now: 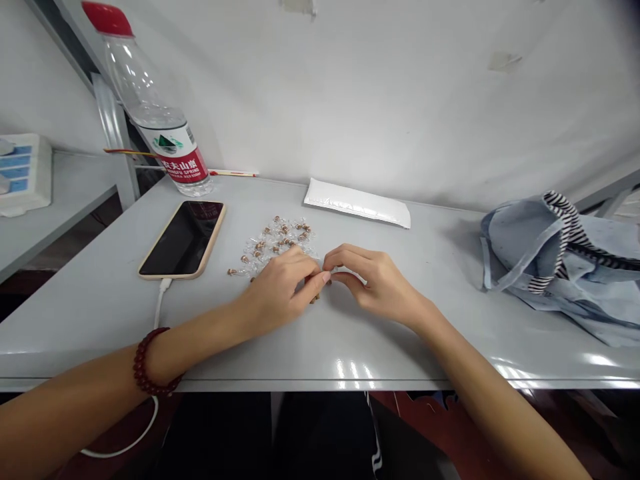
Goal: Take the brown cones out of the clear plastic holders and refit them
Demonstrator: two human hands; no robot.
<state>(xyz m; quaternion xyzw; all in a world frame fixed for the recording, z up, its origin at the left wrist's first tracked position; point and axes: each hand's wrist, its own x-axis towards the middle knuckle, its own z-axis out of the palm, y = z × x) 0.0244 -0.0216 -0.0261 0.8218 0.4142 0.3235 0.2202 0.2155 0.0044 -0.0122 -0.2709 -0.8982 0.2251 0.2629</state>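
My left hand (287, 287) and my right hand (370, 277) meet at the fingertips over the grey tabletop (400, 340). Thumb and fingers are pinched together on both; what lies between them is too small and covered to make out. Beside and partly behind my left hand spreads a loose pile of small brown pieces with clear plastic parts (283, 230). A few brown bits (315, 299) show just under the fingertips. A dark red beaded bracelet (145, 363) circles my left wrist.
A phone (183, 240) with a white cable (159, 310) lies at left. Behind it stands a red-capped water bottle (170, 140). A flat white packet (357, 202) rests near the wall, and a grey-blue cloth bag (520, 240) sits at right. A white foam box (37, 173) is far left.
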